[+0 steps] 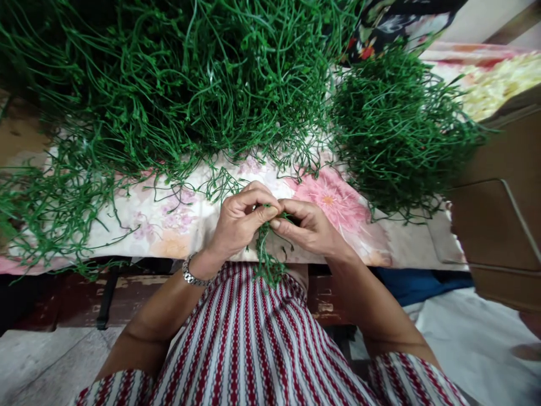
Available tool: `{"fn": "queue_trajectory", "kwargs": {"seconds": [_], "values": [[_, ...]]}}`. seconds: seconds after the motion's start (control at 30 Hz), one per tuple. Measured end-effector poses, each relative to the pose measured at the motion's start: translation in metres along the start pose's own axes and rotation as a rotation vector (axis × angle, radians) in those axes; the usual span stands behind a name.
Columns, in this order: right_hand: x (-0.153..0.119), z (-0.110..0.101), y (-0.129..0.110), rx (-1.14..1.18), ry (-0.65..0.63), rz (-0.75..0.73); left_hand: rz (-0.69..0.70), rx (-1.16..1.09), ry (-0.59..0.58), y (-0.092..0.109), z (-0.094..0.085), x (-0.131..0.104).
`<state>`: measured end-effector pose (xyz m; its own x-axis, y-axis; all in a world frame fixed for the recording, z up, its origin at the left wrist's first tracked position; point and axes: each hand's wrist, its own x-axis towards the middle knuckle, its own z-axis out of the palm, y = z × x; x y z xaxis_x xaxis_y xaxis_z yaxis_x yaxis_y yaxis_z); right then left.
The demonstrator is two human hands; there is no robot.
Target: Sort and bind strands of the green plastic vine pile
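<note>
Both hands meet at the front edge of the floral cloth (190, 217). My left hand (247, 217), with a metal watch on its wrist, pinches a small bunch of green stems (268, 262) that hangs down over the cloth's edge. Thumb and forefinger of my right hand (306, 225) are closed on the top of the same bunch, their tips touching the left fingertips. The exact point of grip is hidden between the fingers. Behind the hands lies a large heap of green stems (190, 84), with a few loose ones spilling toward the fingers.
A second green pile (401, 129) lies at the right, beside a brown cardboard box (499, 208). Pale yellow pieces (499, 82) show at the far right. More stems (63, 208) spread over the left side and overhang the edge. Dark floral fabric (389, 28) is at the back.
</note>
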<state>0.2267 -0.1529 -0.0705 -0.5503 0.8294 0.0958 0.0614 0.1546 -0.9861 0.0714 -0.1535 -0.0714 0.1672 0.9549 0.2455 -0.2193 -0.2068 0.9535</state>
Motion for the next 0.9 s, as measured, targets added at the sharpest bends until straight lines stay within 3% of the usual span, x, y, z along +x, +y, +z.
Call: {"fn": "queue_trajectory", "kwargs": {"seconds": [0.13,0.3,0.47,0.57,0.7,0.8,0.9], "values": [[0.0,0.006,0.001,0.008,0.074,-0.04,0.006,0.071,0.04,-0.002,0.002,0.0],[-0.001,0.003,0.003,-0.049,0.159,-0.026,-0.048,-0.191,0.049,-0.003,0.002,-0.001],[0.001,-0.002,0.001,-0.18,0.079,-0.146,-0.271,-0.42,-0.039,0.0,0.001,-0.001],[0.002,0.001,-0.002,-0.285,0.045,-0.214,-0.319,-0.425,-0.006,0.001,0.001,0.0],[0.002,0.0,-0.009,-0.28,-0.093,-0.269,-0.36,-0.453,-0.01,-0.001,-0.003,0.003],[0.003,-0.023,-0.02,-0.328,-0.084,-0.239,-0.321,-0.447,-0.026,0.0,-0.01,0.005],[0.004,-0.07,-0.037,-0.417,0.034,-0.198,-0.287,-0.388,0.004,0.003,-0.015,0.005]]}}
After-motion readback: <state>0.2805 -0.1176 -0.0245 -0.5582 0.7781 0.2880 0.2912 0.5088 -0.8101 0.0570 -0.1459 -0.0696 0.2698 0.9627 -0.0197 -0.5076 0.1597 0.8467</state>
